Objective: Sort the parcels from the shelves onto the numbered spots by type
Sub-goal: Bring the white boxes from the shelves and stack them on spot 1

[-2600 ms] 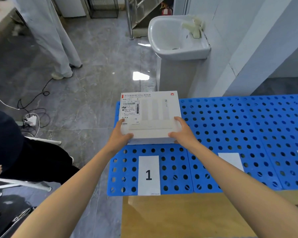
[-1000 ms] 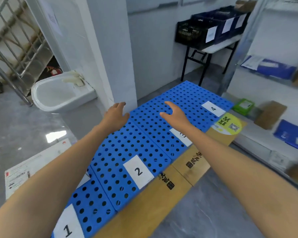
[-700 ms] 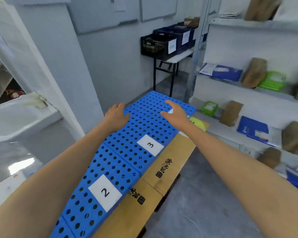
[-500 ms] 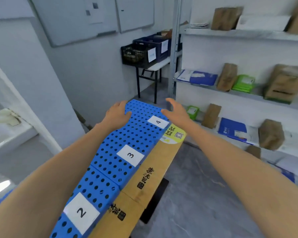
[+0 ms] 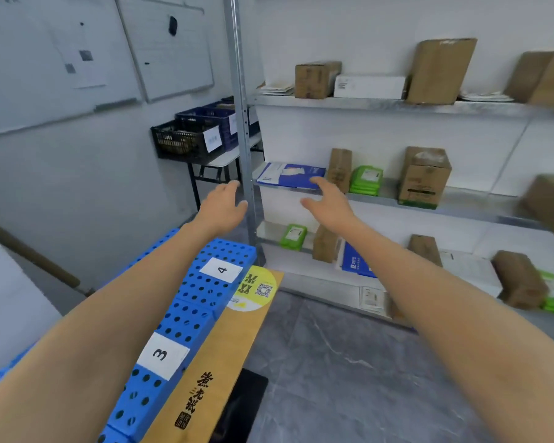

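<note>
A grey-floored storeroom with pale walls. Two whiteboards (image 5: 77,59) hang on the left wall, and past them a black crate (image 5: 186,140) sits on a small table. Low on the left runs a row of blue perforated panels (image 5: 202,292) with white number labels, the 3 label (image 5: 162,354) nearer and the 4 label (image 5: 221,270) at the far end. A wooden board (image 5: 211,378) lies alongside, bearing a round yellow sticker (image 5: 256,287).

The left hand (image 5: 221,209) is held out in the air, fingers relaxed and empty, just beside the metal shelf upright (image 5: 242,123). The right hand (image 5: 328,204) is out too, loose and holding nothing. Its fingertips are in front of the near edge of a flat blue parcel (image 5: 285,174) lying on the middle shelf; whether they touch it I cannot tell.

Right of that parcel stand a small brown box (image 5: 339,167), a stack of green packets (image 5: 365,180) and a bigger brown carton (image 5: 424,177). The top shelf holds a white box (image 5: 370,86) between brown ones. On the bottom shelf are a green packet (image 5: 293,236), a brown bag (image 5: 325,244) and a second blue parcel (image 5: 354,263).
</note>
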